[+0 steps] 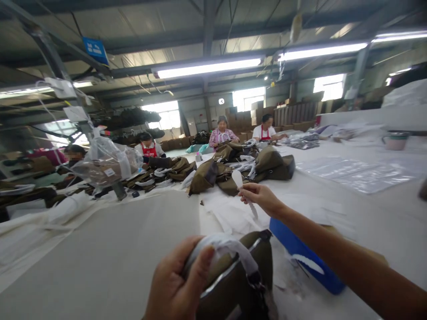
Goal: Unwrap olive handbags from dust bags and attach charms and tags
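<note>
My left hand (180, 282) grips the white-wrapped handle (227, 244) of an olive-green handbag (236, 284). The bag has a zip along its top and a metal ring where the handle joins; its lower part runs out of the picture. Held between the fingers and thumb of my right hand (258, 195) is a thin white strip (237, 178), broader at its upper end, its material unclear. It is raised over the table, beyond the bag. Below my right forearm stands a blue bin (310, 258) with a white-looking slot in its side.
A heap of olive bags (233, 164) with wrapped handles lies ahead. White sheets (223, 213) and clear plastic bags (356, 173) are on the table. A post with a hanging plastic bag (106, 164) rises at left, and a mug (396, 140) stands at right. Several people sit beyond.
</note>
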The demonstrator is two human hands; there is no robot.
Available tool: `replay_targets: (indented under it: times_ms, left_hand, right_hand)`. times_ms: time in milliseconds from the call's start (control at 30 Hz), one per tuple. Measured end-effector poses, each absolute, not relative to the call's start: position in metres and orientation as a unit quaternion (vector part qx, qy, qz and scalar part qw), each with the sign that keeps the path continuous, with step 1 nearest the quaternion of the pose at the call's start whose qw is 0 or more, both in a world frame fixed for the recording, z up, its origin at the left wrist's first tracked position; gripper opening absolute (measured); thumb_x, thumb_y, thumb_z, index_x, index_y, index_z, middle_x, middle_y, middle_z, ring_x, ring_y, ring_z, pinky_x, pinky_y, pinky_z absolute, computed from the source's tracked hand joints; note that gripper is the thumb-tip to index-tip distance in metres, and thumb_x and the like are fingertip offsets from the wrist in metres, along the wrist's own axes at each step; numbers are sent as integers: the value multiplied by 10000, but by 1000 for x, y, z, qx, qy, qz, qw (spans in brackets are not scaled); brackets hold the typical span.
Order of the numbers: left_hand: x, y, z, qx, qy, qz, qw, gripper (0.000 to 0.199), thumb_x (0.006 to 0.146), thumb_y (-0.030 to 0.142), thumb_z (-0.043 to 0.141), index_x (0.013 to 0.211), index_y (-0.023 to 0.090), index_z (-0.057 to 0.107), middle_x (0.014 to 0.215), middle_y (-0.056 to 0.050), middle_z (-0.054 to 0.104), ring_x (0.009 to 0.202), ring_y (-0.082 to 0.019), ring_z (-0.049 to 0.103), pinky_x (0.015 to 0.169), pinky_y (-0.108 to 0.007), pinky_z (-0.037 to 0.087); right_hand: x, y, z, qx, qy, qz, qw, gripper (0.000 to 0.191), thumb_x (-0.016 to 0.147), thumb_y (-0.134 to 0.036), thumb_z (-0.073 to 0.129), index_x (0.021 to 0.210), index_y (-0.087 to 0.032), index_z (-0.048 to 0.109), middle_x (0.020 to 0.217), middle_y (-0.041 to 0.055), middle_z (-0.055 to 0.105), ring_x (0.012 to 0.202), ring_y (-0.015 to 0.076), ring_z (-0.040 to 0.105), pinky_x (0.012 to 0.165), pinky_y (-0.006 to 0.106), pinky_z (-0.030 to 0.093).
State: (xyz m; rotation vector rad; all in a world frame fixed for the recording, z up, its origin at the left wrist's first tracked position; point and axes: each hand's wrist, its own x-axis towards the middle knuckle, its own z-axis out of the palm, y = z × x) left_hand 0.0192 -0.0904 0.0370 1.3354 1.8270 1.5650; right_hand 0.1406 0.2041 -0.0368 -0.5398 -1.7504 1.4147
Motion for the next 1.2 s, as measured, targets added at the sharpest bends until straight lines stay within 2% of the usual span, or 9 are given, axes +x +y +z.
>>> replay_targets:
  times_ms: [200,467,600,700,767,900,1000,1100,1200]
  left_hand:
    - [19,-60,41,467,641,600,105,457,854,614,656,883,161,716,541,38,467,469,-103,406,392,-191,279]
    - [20,-34,12,528,635,537,172,548,941,676,473,727,180,564,568,33,447,494,-102,381,432,-196,287]
    - [25,-44,19,538,644,514,178,574,942,701,428,814,176,625,599,13,531,499,-120,433,458,-215,316]
    - [32,-52,29,574,677,442,126,493,899,646,570,1001,181,699,761,-31,682,653,-180,595,574,-240,424]
    - [36,-55,32,582,695,409,104,413,878,570,644,1012,186,716,826,-38,726,738,-209,643,654,-260,463]
    - [34,-55,29,585,688,415,114,281,889,432,650,995,181,720,829,-29,743,737,-203,651,670,-263,482]
    - [30,-54,26,585,685,418,121,265,890,417,646,993,182,715,824,-26,738,744,-199,656,678,-264,490]
    - [30,-55,22,580,675,448,83,434,856,483,696,1173,186,688,1048,-72,744,890,-224,685,766,-286,516]
    - [32,-56,18,543,634,538,123,651,919,611,574,1426,205,533,1270,-124,673,773,-171,679,695,-280,540]
  right_hand:
    - [214,134,4,-224,-670,542,455,434,786,-566,785,770,-149,666,666,4,646,525,98,564,500,216,464]
    - [238,62,-18,-220,-691,644,245,470,878,-611,667,882,-142,704,628,-2,622,405,67,491,382,172,347]
    - [230,54,-39,-202,-810,438,335,339,985,-442,569,1077,-197,784,722,44,694,512,120,588,494,227,467]
    - [223,52,-49,-170,-850,253,429,347,1003,-319,535,1288,-250,719,864,80,751,720,195,695,662,291,551]
    - [220,49,-51,-154,-849,222,454,366,1008,-271,511,1327,-266,690,971,92,770,829,219,723,744,315,579]
    - [216,39,-46,-156,-793,361,465,363,986,-340,584,1324,-261,692,1084,98,759,958,247,719,847,350,587]
    - [211,34,-45,-180,-679,604,377,439,943,-518,638,1245,-209,716,882,71,743,687,181,682,624,282,562]
    - [203,33,-48,-188,-596,719,304,423,862,-570,722,938,-155,726,764,31,699,509,89,553,484,200,448]
    - [192,33,-47,-227,-607,697,307,455,816,-594,745,859,-144,695,717,12,675,444,70,506,414,185,376]
